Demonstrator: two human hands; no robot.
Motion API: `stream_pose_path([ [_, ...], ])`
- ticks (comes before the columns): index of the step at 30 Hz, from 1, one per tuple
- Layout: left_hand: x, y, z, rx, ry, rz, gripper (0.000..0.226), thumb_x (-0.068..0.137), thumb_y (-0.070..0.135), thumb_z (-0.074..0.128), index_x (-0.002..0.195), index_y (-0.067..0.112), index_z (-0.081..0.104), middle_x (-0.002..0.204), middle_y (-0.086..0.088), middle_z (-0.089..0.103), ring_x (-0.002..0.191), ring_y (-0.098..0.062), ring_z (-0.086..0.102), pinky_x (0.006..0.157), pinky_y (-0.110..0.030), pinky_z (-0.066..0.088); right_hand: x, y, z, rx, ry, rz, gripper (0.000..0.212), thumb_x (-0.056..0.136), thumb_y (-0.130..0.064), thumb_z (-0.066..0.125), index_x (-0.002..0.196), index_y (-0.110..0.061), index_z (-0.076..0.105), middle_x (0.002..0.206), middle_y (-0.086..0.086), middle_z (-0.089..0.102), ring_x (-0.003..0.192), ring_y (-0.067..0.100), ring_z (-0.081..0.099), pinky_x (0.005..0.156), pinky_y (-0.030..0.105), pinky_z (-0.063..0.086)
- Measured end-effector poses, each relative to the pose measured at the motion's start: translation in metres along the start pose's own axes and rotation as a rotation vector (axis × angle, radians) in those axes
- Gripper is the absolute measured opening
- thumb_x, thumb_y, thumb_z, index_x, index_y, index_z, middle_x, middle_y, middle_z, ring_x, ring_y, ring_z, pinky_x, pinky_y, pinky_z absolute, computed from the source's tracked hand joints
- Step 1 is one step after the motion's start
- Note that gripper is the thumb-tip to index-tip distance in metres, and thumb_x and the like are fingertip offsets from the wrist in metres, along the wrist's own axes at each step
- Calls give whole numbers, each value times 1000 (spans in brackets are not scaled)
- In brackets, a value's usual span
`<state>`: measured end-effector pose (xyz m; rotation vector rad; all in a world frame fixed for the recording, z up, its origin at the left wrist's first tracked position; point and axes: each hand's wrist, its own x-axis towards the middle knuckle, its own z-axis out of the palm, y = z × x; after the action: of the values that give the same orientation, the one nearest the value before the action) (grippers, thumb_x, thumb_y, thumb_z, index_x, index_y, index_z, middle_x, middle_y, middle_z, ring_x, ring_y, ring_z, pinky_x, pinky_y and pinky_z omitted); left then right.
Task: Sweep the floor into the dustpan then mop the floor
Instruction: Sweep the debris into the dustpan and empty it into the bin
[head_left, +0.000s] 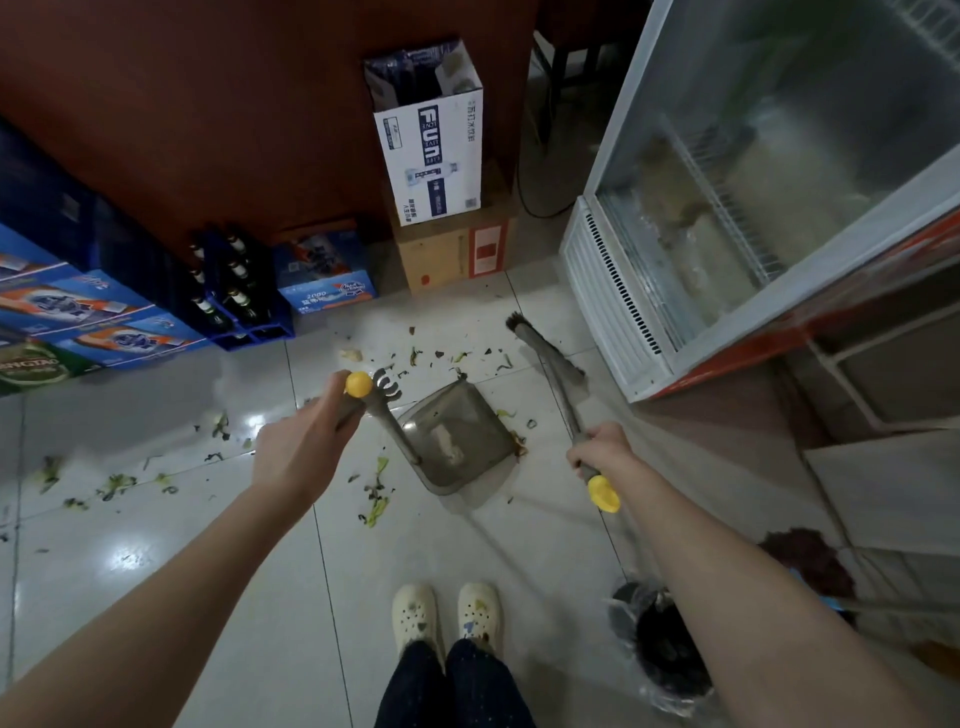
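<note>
left hand (301, 457) fingers curled round dustpan (467, 415) handle, right hand (602, 449) gripping broom (550, 358) (scraps (376, 499) on floor (208, 571))

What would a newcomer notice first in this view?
Green vegetable scraps lie strewn across the white tile floor, mostly left of centre. At centre the left hand holds the grey dustpan by its handle, and the right hand grips the broom, its bristles near a glass-door fridge.

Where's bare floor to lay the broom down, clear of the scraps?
Bare tile lies between the dustpan and the shoes, bordered right by the bagged bin. Crowded: scraps litter the floor from the dustpan to the bottle crate and cardboard box, and trail leftward.
</note>
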<state>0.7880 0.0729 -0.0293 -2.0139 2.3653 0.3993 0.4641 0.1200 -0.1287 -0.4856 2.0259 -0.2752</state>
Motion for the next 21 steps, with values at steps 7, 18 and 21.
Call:
stream_pose_path([
  [7,55,-2,-10,5,40,39,30,96,36,45,120,19,36,82,-11,63,57,-22,39,44,-25,17,43,-43,14,44,65,28,30,72,12,62,63,-8,41,52,6,46,24,10,46,27,12,34],
  [18,90,-26,-5,-52,10,63,36,95,32,48,126,14,44,86,-12,64,61,-21,40,47,-26,18,74,-70,70,287,-46,114,17,82,8,56,98,2,59,72,16,56,48,25,54,48,31,50],
  [21,91,-37,-7,-71,-1,41,35,95,34,47,125,15,44,82,-9,62,61,-22,41,49,-28,21,63,-63,94,336,-33,116,26,89,2,51,114,-1,56,90,16,57,42,22,53,37,22,44],
])
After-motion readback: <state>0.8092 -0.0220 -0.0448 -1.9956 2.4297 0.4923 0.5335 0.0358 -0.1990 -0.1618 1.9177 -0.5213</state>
